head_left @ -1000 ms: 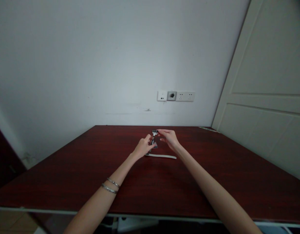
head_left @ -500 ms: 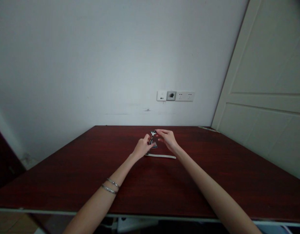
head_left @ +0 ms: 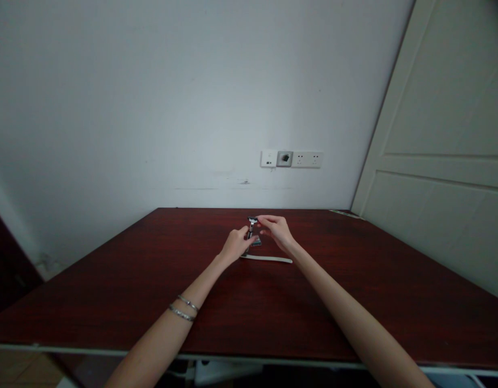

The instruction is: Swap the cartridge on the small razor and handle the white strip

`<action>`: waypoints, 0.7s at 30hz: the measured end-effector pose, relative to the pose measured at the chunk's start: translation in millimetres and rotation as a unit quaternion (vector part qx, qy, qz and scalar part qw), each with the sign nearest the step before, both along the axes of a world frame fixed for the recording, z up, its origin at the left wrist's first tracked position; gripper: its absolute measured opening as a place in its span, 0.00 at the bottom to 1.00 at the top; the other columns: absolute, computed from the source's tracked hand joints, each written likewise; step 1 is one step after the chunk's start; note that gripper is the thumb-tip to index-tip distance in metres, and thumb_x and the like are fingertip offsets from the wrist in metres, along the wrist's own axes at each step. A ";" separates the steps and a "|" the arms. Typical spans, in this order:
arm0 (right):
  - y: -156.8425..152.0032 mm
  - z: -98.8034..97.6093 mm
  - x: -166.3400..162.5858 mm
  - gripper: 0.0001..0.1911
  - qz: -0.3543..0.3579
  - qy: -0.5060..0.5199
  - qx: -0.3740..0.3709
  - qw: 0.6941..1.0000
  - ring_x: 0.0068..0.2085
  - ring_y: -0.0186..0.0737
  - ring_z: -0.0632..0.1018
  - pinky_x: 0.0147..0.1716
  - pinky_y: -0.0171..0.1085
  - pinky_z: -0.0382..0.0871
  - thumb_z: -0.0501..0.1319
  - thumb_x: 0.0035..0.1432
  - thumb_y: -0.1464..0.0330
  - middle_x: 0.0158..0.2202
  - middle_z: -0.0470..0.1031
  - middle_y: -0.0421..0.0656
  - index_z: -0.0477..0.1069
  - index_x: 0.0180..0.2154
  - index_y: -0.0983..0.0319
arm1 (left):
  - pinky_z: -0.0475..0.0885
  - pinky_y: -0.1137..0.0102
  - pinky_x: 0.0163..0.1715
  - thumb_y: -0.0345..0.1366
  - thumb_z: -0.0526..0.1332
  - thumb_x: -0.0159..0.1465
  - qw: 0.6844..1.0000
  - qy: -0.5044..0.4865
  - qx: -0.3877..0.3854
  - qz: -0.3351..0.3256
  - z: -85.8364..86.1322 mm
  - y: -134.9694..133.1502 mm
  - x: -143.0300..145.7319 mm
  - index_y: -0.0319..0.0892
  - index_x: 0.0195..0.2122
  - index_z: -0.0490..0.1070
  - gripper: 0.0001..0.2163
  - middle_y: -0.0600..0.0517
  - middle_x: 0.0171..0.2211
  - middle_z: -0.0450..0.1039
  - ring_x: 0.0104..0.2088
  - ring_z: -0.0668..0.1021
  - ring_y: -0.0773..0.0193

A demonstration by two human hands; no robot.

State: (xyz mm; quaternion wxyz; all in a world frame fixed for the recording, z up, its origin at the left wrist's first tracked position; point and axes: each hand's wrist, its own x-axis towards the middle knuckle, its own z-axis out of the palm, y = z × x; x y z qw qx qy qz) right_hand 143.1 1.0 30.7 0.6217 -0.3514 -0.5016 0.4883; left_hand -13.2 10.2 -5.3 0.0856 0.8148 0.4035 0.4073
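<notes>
Above the middle of the table, my left hand (head_left: 235, 243) is closed around the handle of a razor (head_left: 252, 225), which stands upright with its dark, T-shaped head at the top. My right hand (head_left: 277, 229) pinches the right end of that razor head between thumb and forefinger. Just behind the left thumb lies a small, clear and bluish flat piece (head_left: 256, 241), partly hidden; it is too small to name for certain. Closer to me, a thin white strip (head_left: 269, 259) rests on the table, its left end near the left hand.
The dark red-brown table (head_left: 123, 280) reaches back to a white wall (head_left: 172, 108) with sockets (head_left: 307, 159). A pale panelled door (head_left: 438, 172) stands along the right side. A thin, flat strip (head_left: 346, 214) lies at the far right corner.
The razor head has tilted and shifted slightly left, with the right fingers still at its end. Otherwise the hands stay nearly in place.
</notes>
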 end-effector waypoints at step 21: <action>5.7 -2.3 4.4 0.12 0.009 -0.091 0.107 0.990 0.29 0.38 0.73 0.24 0.34 0.69 0.66 0.41 0.63 0.26 0.75 0.43 0.77 0.28 0.65 | 0.64 0.76 0.24 0.49 0.52 0.61 0.998 -0.011 -0.063 -0.030 8.4 -8.4 4.6 0.38 0.27 0.72 0.19 0.51 0.19 0.72 0.22 0.75 0.66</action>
